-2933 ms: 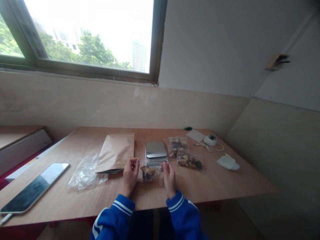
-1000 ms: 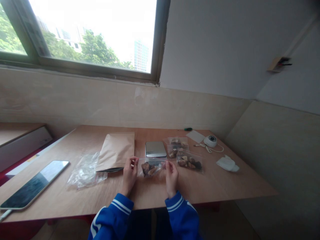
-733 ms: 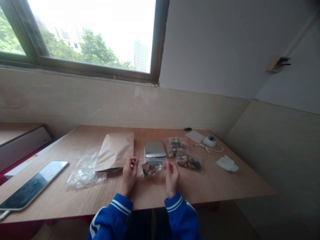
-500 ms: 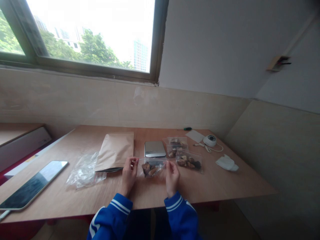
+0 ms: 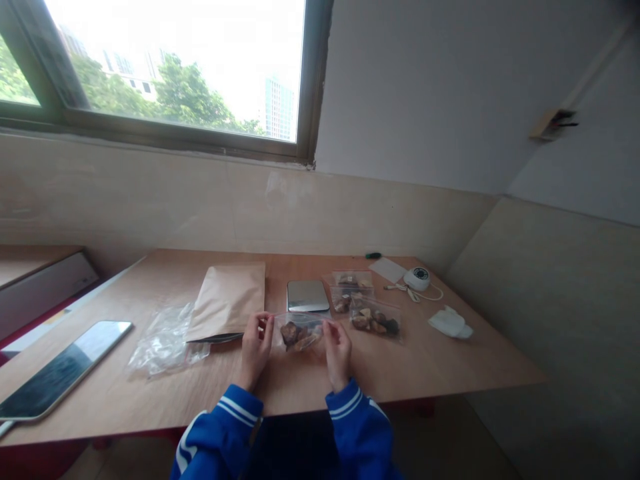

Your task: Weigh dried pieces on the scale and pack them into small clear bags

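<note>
Table [image 5: 430, 367] of light wood, set against a tiled wall [image 5: 185, 207] beneath a window [image 5: 190, 67] that shows trees and tall buildings; a small wall box [image 5: 546, 125] appears at upper right. On the left we find a phone [image 5: 65, 370], then crumpled plastic [image 5: 163, 341] beside a brown paper bag [image 5: 227, 300]. A silver-topped scale [image 5: 307, 296] lies at the middle, with three filled bags [image 5: 377, 321] overlapping to its right. Farther off are a sheet of paper [image 5: 387, 269], a green handle [image 5: 373, 256], a white camera [image 5: 417, 278] with its cord and a crumpled white item [image 5: 451, 323].

Between the hands, just in front of the scale, we see the small clear bag [image 5: 295, 335] of brown pieces. The left hand [image 5: 255, 348] pinches its upper left corner, thumb and fingers together; the right hand [image 5: 339, 348] pinches the upper right corner likewise.

Compared with half a second earlier, we note that the fingertips are slightly closer to each other; the other things on the table keep their places.

The held bag hides the scale's near edge, and the phone is cut off at the left. We cannot tell whether the held bag touches the table, nor read the labels among the filled bags.
</note>
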The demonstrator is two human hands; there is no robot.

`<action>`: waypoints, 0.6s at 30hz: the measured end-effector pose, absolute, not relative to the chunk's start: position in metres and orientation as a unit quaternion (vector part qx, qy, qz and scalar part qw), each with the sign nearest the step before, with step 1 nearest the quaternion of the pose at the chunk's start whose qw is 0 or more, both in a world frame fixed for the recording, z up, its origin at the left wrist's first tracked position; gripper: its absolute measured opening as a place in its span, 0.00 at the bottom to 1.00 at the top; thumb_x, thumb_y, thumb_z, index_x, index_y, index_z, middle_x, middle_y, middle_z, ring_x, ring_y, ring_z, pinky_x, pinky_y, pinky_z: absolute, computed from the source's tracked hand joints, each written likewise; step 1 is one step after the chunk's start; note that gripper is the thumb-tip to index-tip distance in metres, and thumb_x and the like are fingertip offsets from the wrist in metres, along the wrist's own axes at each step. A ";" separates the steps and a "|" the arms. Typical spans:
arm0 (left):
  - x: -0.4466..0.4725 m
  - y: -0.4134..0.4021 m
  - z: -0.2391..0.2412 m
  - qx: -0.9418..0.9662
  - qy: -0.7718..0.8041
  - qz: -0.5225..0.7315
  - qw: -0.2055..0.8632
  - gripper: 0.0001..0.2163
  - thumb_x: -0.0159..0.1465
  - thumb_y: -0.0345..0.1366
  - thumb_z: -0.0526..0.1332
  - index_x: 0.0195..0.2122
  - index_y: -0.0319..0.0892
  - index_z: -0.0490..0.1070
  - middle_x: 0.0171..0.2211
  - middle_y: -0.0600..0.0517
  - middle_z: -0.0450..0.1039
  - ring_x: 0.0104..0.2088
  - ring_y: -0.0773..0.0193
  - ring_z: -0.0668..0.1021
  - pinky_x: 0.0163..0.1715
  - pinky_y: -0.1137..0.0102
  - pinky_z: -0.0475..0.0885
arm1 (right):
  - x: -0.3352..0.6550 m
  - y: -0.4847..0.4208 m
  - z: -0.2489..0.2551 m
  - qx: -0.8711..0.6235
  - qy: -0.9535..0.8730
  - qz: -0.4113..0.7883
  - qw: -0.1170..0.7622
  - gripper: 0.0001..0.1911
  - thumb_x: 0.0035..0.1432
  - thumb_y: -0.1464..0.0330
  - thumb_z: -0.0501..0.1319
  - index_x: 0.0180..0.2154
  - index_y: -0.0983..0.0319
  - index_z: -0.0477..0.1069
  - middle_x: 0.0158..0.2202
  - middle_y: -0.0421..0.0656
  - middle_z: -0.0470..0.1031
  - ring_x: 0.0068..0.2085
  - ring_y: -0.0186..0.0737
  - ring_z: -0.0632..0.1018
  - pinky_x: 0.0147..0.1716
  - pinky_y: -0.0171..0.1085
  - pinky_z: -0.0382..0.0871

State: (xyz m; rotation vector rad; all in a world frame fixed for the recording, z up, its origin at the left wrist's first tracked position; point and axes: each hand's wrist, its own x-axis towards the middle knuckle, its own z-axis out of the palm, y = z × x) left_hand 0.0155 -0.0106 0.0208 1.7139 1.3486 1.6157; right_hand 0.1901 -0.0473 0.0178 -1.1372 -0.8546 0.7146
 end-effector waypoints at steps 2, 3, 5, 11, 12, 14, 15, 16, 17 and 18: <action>0.016 -0.011 0.021 0.626 0.476 0.575 0.226 0.10 0.63 0.43 0.53 0.36 0.42 0.65 0.30 0.52 0.67 0.28 0.66 0.71 0.25 0.72 0.69 | 0.190 -0.048 0.018 -0.507 -0.388 0.314 0.703 0.17 0.54 0.57 0.61 0.37 0.65 0.72 0.32 0.47 0.78 0.36 0.43 0.79 0.39 0.41 0.71; 0.016 -0.011 0.021 0.629 0.473 0.572 0.230 0.10 0.63 0.43 0.54 0.37 0.42 0.65 0.31 0.52 0.67 0.28 0.66 0.71 0.25 0.72 0.69 | 0.191 -0.048 0.018 -0.504 -0.390 0.310 0.705 0.17 0.54 0.57 0.61 0.37 0.65 0.72 0.32 0.47 0.78 0.36 0.43 0.79 0.38 0.41 0.71; 0.016 -0.010 0.021 0.632 0.472 0.568 0.235 0.10 0.62 0.44 0.55 0.37 0.42 0.65 0.31 0.52 0.67 0.28 0.67 0.71 0.25 0.72 0.69 | 0.191 -0.048 0.017 -0.502 -0.396 0.304 0.706 0.17 0.55 0.57 0.61 0.36 0.64 0.72 0.31 0.47 0.78 0.35 0.43 0.78 0.38 0.41 0.71; 0.017 -0.008 0.022 0.648 0.474 0.553 0.224 0.10 0.61 0.43 0.57 0.37 0.42 0.67 0.31 0.52 0.67 0.26 0.68 0.70 0.25 0.72 0.68 | 0.192 -0.048 0.016 -0.502 -0.408 0.297 0.703 0.17 0.55 0.56 0.60 0.36 0.64 0.72 0.31 0.46 0.78 0.34 0.41 0.78 0.38 0.40 0.71; 0.016 -0.008 0.022 0.651 0.473 0.551 0.222 0.10 0.61 0.43 0.56 0.37 0.42 0.67 0.31 0.52 0.67 0.26 0.68 0.69 0.25 0.72 0.68 | 0.192 -0.048 0.016 -0.501 -0.409 0.297 0.703 0.17 0.55 0.56 0.60 0.36 0.64 0.72 0.31 0.45 0.78 0.34 0.41 0.78 0.38 0.39 0.71; 0.016 -0.008 0.023 0.654 0.470 0.550 0.222 0.10 0.62 0.43 0.56 0.35 0.42 0.67 0.31 0.52 0.67 0.26 0.68 0.69 0.25 0.72 0.68 | 0.191 -0.049 0.018 -0.501 -0.409 0.300 0.701 0.16 0.55 0.57 0.60 0.36 0.64 0.71 0.31 0.45 0.77 0.34 0.40 0.78 0.38 0.39 0.71; 0.016 -0.009 0.023 0.653 0.469 0.551 0.223 0.10 0.61 0.43 0.56 0.35 0.42 0.67 0.31 0.52 0.66 0.26 0.68 0.69 0.25 0.72 0.68 | 0.191 -0.049 0.018 -0.502 -0.408 0.301 0.700 0.16 0.55 0.57 0.60 0.36 0.64 0.71 0.31 0.45 0.77 0.34 0.40 0.77 0.38 0.39 0.71; 0.016 -0.009 0.023 0.652 0.470 0.551 0.224 0.10 0.61 0.43 0.56 0.35 0.42 0.67 0.31 0.52 0.66 0.26 0.68 0.69 0.25 0.72 0.68 | 0.190 -0.049 0.019 -0.503 -0.408 0.305 0.698 0.16 0.56 0.57 0.60 0.35 0.64 0.71 0.31 0.45 0.77 0.35 0.40 0.77 0.38 0.39 0.71; 0.016 -0.009 0.023 0.652 0.470 0.551 0.225 0.09 0.61 0.43 0.56 0.35 0.42 0.67 0.31 0.52 0.66 0.26 0.67 0.69 0.25 0.72 0.68 | 0.190 -0.050 0.020 -0.503 -0.410 0.311 0.695 0.16 0.56 0.57 0.59 0.35 0.64 0.71 0.31 0.45 0.77 0.35 0.40 0.77 0.38 0.38 0.71; 0.016 -0.010 0.023 0.651 0.470 0.552 0.225 0.09 0.61 0.43 0.56 0.35 0.42 0.66 0.30 0.52 0.66 0.27 0.67 0.69 0.25 0.72 0.69 | 0.189 -0.050 0.021 -0.501 -0.414 0.320 0.690 0.16 0.56 0.56 0.59 0.36 0.63 0.71 0.31 0.45 0.77 0.35 0.40 0.78 0.38 0.38 0.71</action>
